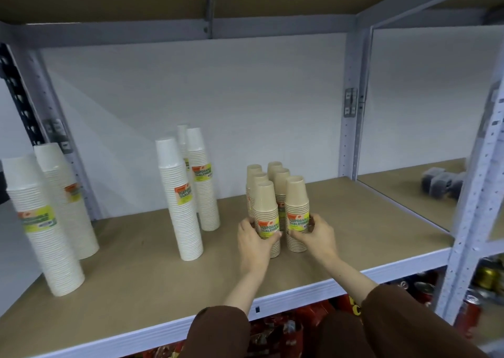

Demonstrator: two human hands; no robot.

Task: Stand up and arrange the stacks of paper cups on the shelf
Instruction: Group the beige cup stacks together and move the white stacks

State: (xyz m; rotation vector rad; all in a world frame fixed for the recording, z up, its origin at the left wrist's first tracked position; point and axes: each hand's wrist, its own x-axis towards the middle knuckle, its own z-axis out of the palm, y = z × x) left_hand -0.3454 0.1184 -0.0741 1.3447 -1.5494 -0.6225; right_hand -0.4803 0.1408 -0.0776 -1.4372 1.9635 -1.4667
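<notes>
Several short stacks of brown paper cups stand upright in two rows on the brown shelf board (141,273), right of centre. My left hand (255,241) grips the front left brown stack (266,207) around its yellow-green label. My right hand (317,237) grips the front right brown stack (296,202) the same way. Three tall white cup stacks (181,202) stand upright at mid-shelf. Two wider white stacks (41,226) lean at the far left.
Grey metal uprights (351,104) frame the bay, with a shelf board overhead. The neighbouring bay on the right holds dark packs (439,183). Red packets and cans (417,289) fill the level below the white shelf edge.
</notes>
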